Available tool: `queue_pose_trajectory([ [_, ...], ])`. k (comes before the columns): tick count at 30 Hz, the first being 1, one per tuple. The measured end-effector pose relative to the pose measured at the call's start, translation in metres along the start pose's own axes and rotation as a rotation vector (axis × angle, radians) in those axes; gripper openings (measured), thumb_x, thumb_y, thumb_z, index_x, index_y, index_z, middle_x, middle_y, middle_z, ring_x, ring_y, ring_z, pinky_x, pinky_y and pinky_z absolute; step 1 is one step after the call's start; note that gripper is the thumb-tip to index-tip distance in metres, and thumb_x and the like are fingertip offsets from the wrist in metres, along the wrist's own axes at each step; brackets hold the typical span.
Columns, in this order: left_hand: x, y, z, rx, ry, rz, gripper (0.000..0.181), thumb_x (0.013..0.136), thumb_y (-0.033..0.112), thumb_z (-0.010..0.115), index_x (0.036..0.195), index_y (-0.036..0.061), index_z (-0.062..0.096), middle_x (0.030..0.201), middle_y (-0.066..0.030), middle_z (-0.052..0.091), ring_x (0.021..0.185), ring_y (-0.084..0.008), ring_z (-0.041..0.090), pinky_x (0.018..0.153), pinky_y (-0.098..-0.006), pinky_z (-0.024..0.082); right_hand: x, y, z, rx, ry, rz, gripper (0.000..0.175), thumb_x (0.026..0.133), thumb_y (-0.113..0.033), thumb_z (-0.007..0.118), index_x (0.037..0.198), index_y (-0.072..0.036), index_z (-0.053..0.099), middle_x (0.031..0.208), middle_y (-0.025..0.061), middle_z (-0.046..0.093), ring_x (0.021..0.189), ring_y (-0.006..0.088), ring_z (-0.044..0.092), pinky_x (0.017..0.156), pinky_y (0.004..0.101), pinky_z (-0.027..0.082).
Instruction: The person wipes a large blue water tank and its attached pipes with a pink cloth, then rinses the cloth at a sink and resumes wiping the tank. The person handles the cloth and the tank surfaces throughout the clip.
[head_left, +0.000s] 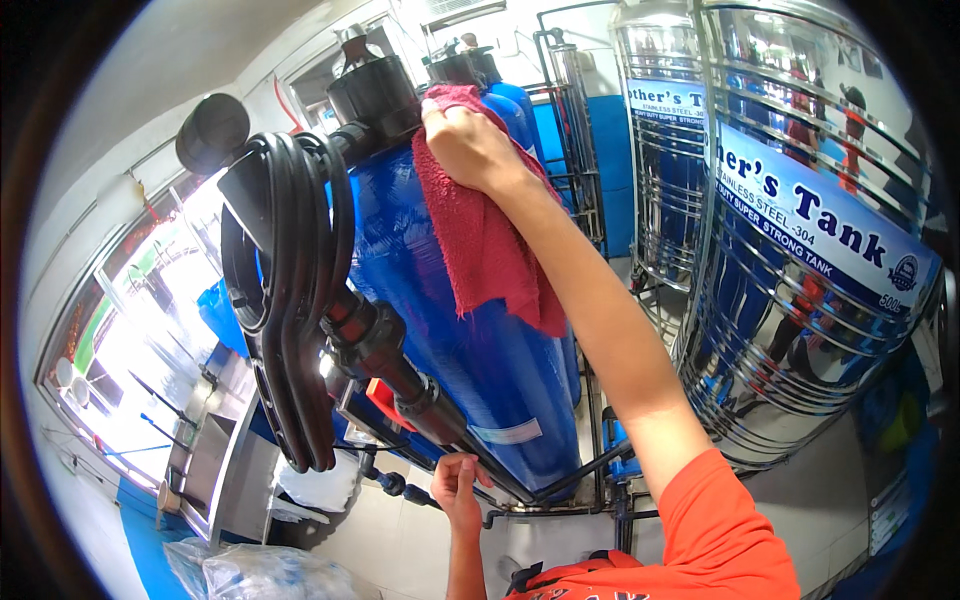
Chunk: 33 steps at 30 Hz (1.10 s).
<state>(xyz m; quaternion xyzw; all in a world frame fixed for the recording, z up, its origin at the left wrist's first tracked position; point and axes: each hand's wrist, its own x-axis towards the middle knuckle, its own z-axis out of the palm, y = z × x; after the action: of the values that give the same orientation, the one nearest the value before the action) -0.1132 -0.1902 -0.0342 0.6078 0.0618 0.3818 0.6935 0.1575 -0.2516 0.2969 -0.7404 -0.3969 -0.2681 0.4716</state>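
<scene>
My right hand (469, 146) grips a red terry cloth (469, 247) against the upper side of a tall blue pressure tank (480, 375), just below its black valve head (375, 94). The cloth's loose end hangs down along the tank. Lower down, my left hand (459, 480) is beside a black vertical pipe, its fingers curled; whether it touches the pipe or holds anything I cannot tell. A thick coil of black hose or cable (300, 300) hangs to the left of the tank, in front of black pipe fittings (375, 345) and a red valve handle (388, 403).
Two ribbed stainless steel tanks (810, 315) stand at the right. More blue tanks (517, 112) are behind the near one. Black pipes (577, 511) run low across the tiled floor. At the left are a steel sink counter (232, 457), a window and clear plastic bags (277, 574).
</scene>
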Motion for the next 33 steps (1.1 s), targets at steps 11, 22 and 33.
queue_pose_trajectory([
  [11, -0.008, 0.004, 0.009, -0.059, -0.051, -0.019, 0.011, 0.099, 0.007, 0.055, 0.096, -0.0036, 0.057, 0.067, -0.0086, 0.060, 0.057, -0.0147, 0.058, 0.057, -0.0277, 0.048, -0.005, -0.008, 0.015, -0.193, 0.171, -0.576, 0.042, 0.085, -0.024, 0.058, 0.113, 0.007, 0.060, 0.129, 0.0245, 0.058, 0.125, 0.0364, 0.052, 0.114, 0.0528, 0.030],
  [22, -0.030, 0.017, 0.005, 0.017, -0.003, -0.023, 0.015, 0.098, 0.012, 0.057, 0.090, -0.0006, 0.058, 0.063, -0.0068, 0.058, 0.053, -0.0148, 0.056, 0.054, -0.0278, 0.047, -0.043, -0.002, 0.017, -0.156, 0.234, -0.603, 0.035, 0.089, -0.022, 0.053, 0.110, 0.004, 0.062, 0.122, 0.0219, 0.060, 0.126, 0.0413, 0.048, 0.110, 0.0552, 0.033],
  [33, -0.028, 0.015, 0.012, 0.066, -0.160, -0.117, 0.017, 0.099, 0.014, 0.056, 0.105, -0.0024, 0.060, 0.083, -0.0103, 0.066, 0.072, -0.0169, 0.063, 0.067, -0.0304, 0.051, -0.007, -0.009, 0.023, -0.225, 0.104, -0.333, 0.046, 0.096, -0.030, 0.043, 0.132, -0.002, 0.053, 0.137, 0.0266, 0.049, 0.135, 0.0415, 0.038, 0.118, 0.0457, 0.025],
])
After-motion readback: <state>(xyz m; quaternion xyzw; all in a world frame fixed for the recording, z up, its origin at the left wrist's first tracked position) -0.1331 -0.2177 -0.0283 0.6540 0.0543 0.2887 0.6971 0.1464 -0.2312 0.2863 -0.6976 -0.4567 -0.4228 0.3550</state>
